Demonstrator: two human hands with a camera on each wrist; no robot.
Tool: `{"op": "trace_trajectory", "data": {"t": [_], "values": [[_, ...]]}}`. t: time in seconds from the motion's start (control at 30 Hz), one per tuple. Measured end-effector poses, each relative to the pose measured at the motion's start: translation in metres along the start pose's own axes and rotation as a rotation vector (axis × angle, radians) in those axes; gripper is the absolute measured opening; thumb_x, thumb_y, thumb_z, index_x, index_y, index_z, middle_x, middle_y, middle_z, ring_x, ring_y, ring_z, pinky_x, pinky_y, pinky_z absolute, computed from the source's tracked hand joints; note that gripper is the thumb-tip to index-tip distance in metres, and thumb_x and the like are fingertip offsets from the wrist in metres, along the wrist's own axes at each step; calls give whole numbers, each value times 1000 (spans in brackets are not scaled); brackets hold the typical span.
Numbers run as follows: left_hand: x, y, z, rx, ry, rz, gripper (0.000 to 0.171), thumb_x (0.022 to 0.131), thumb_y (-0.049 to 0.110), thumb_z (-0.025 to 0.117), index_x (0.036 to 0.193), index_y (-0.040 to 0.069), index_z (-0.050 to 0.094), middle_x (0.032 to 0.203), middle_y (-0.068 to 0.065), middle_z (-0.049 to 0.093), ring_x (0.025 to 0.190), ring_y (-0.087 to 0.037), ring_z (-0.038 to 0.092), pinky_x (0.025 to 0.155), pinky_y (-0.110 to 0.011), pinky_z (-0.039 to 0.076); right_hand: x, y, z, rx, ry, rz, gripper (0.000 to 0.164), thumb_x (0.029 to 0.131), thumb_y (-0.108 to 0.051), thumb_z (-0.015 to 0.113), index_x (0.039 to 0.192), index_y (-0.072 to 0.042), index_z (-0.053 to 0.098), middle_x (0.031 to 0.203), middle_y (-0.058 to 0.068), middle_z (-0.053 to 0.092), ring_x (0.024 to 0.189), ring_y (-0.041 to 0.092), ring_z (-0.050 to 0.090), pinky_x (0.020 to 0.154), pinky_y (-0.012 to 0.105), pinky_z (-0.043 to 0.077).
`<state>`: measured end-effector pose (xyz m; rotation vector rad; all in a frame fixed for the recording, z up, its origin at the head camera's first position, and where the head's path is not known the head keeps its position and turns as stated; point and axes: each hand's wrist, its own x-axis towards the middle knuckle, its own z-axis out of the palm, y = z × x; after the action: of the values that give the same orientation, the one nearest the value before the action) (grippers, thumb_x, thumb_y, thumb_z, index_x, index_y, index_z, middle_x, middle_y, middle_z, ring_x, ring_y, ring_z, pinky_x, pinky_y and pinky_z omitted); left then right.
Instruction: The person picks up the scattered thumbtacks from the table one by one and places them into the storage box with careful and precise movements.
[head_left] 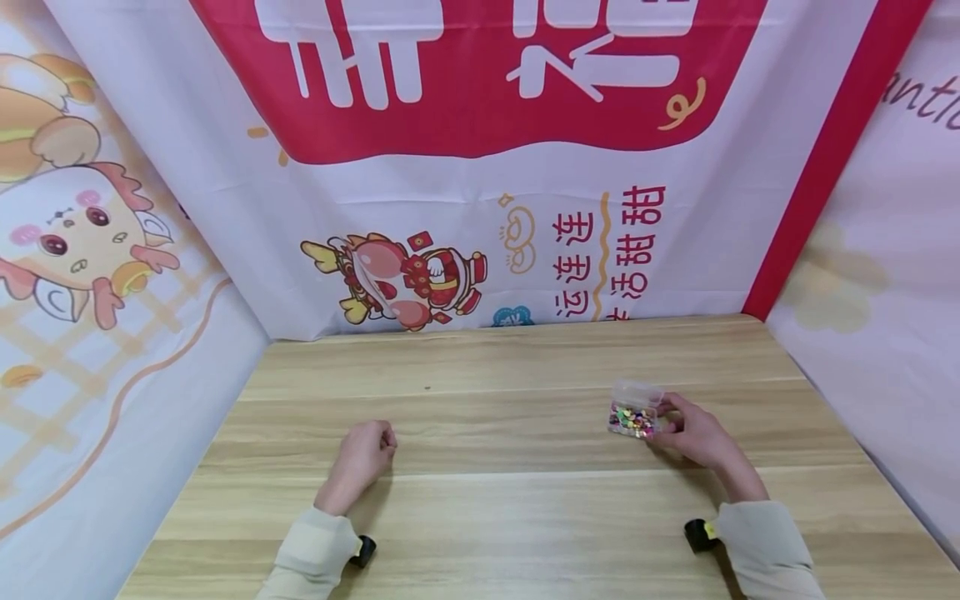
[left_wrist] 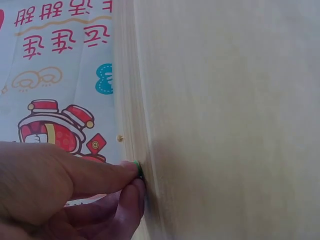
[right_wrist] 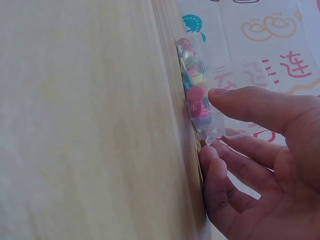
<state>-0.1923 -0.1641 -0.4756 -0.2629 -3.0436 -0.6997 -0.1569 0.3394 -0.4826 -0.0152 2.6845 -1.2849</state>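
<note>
On the right part of the table sits a small clear plastic box [head_left: 634, 422] with its lid [right_wrist: 245, 80] raised. Colourful thumbtacks [right_wrist: 196, 95] fill it, in pink, teal, yellow and other colours. My right hand [head_left: 696, 432] holds the box by its near right end, the thumb at the rim and the other fingers bent beside the catch. Over on the left, my left hand [head_left: 362, 457] is low at the tabletop. Its thumb and forefinger pinch a small green thumbtack [left_wrist: 137, 168], mostly hidden by the fingertips.
The wooden table [head_left: 480, 517] meets a printed cloth backdrop [head_left: 420, 183] at its far edge, with cloth walls at both sides. A small dark speck [head_left: 427, 387] marks the wood beyond the left hand. Each sleeve has a black device [head_left: 699, 536] strapped at the wrist.
</note>
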Motion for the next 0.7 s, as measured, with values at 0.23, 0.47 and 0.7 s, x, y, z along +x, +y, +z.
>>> {"op": "trace_trajectory", "data": {"t": [0.23, 0.47, 0.7], "values": [[0, -2, 1, 24, 7, 1, 17, 81, -6, 61, 74, 8, 64, 70, -1, 62, 64, -13, 52, 60, -28, 45, 0, 2, 0, -13, 7, -12, 62, 85, -19, 75, 134, 1, 43, 125, 27, 55, 83, 20, 53, 56, 29, 46], [0, 14, 6, -9, -17, 45, 14, 87, -2, 63, 78, 8, 59, 73, -1, 60, 66, -13, 50, 60, -26, 42, -1, -1, -2, -15, 14, -7, 63, 85, -19, 75, 135, 2, 43, 125, 27, 56, 85, 20, 54, 57, 29, 47], [0, 38, 13, -81, -41, 103, 11, 90, -1, 62, 83, 7, 59, 72, 0, 60, 64, -10, 50, 56, -22, 42, 0, 0, -2, 0, -6, 11, 64, 85, -18, 75, 136, 1, 41, 128, 27, 53, 84, 20, 53, 57, 30, 48]]}}
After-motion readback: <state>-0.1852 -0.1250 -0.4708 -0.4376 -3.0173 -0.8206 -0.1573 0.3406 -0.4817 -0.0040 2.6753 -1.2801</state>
